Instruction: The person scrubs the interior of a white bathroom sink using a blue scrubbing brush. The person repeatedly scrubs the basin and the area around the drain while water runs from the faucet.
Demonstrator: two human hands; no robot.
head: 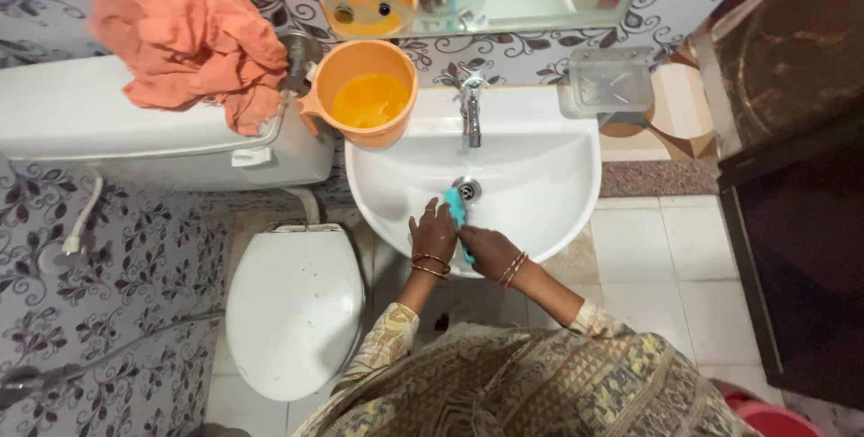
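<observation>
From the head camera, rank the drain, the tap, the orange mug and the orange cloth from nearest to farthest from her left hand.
From the left hand:
1. Drain, just above it in the basin.
2. Tap, at the basin's back.
3. Orange mug, on the basin's back-left rim.
4. Orange cloth, on the cistern, far left.
</observation>
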